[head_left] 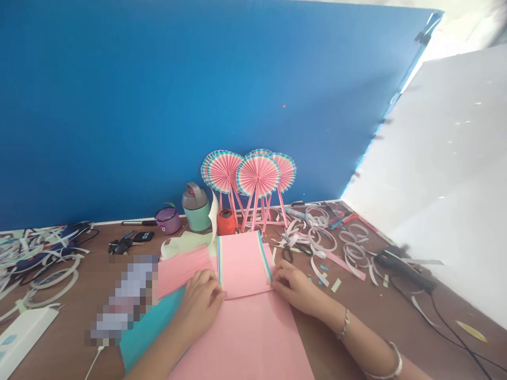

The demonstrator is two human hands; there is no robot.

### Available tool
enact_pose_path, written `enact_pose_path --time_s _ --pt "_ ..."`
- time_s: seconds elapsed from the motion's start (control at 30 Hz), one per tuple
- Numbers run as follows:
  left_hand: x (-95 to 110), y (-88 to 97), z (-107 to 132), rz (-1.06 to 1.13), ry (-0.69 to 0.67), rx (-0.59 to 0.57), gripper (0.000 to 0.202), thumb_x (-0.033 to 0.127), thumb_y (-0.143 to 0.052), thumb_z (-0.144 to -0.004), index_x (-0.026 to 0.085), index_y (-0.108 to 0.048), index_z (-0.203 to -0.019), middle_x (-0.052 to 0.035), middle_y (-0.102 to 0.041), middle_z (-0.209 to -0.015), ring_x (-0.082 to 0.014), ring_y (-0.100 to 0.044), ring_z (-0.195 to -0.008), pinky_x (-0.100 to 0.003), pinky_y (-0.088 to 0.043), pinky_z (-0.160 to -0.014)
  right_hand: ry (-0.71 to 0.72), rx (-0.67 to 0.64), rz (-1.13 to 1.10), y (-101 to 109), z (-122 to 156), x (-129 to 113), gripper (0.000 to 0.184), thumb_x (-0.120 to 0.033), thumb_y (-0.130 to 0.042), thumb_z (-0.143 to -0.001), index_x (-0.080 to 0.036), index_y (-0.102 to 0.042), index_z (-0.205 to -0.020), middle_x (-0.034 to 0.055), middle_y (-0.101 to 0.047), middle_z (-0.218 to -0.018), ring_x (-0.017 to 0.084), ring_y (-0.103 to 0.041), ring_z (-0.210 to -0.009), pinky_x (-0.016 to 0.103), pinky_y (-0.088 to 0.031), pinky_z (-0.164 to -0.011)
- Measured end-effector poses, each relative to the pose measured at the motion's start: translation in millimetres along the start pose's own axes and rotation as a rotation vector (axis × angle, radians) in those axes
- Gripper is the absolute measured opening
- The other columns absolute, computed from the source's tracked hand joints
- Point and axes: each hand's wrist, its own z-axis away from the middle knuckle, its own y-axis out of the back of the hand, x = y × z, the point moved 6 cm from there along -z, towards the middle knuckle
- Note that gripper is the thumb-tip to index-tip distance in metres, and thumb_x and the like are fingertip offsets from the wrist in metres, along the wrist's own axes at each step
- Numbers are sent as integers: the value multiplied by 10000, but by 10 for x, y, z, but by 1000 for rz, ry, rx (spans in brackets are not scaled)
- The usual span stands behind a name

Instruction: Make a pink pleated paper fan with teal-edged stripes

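A pink paper sheet with cream and blue stripes down its two sides lies in front of me. At its near left corner my left hand is closed, the fingertips pinching the edge. On the near right corner my right hand is closed too, thumb and fingers together on the striped border. Beneath is a larger plain pink sheet, which reaches toward me. To the left, a blue-green sheet lies partly under my left forearm, and a finely pleated pink paper rests beyond it.
Several round pink pleated paper fans stand at the back by an orange spool, a green flask and a purple cup. Black scissors, paper strips and a black corded tool lie right; a power strip left.
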Motion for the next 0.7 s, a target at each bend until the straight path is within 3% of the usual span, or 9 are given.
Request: enact_pose_path --time_s 0.23,0.7 --pt "-64 -10 -22 -39 69 34 155 235 -464 -821 204 -524 -682 -32 -561 -868 -232 -501 -932 -384 -395 -794 -80 34 35 -28 -67 69 223 -166 -529 -767 -180 -438 -564 12 -511 -765 136 -519 -677 269 -411 -636" --pt "-57 -33 -31 -87 88 72 141 221 -452 -809 215 -511 -681 -19 -558 -829 -221 -510 -883 -365 -382 -775 -85 40 87 -50 -83 72 208 -112 -528 -713 -179 -417 -551 1 -475 -740 121 -488 -636 247 -381 -594"
